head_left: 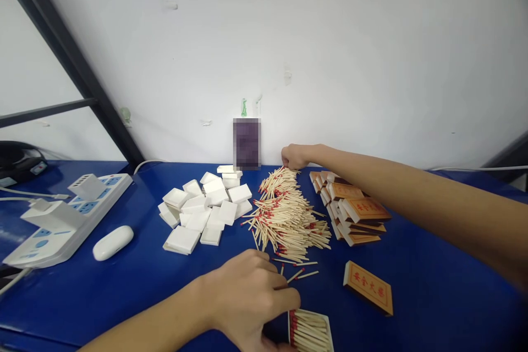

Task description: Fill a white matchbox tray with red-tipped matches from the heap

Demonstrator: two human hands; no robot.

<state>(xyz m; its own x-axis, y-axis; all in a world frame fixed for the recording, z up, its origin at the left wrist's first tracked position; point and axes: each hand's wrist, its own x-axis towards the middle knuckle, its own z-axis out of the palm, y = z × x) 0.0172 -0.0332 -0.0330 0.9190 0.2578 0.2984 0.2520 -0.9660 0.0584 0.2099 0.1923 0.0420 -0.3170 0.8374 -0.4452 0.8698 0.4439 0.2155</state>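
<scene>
My left hand (247, 300) is closed at the near edge, its fingers on the rim of a white inner tray (310, 332) filled with red-tipped matches. My right hand (293, 156) reaches far across the blue table (136, 280) to the back end of the big pile of loose matches (286, 215), fingers curled into the pile; what they grip is too small to make out. A few stray matches (297, 272) lie between the pile and the tray. One orange outer sleeve (368, 287) lies apart at the right.
A heap of empty white trays (206, 208) sits left of the matches. Stacked orange sleeves (350, 208) lie right of them. A white power strip (66, 217) and a white earbud case (113, 242) occupy the left side. A white wall closes the back.
</scene>
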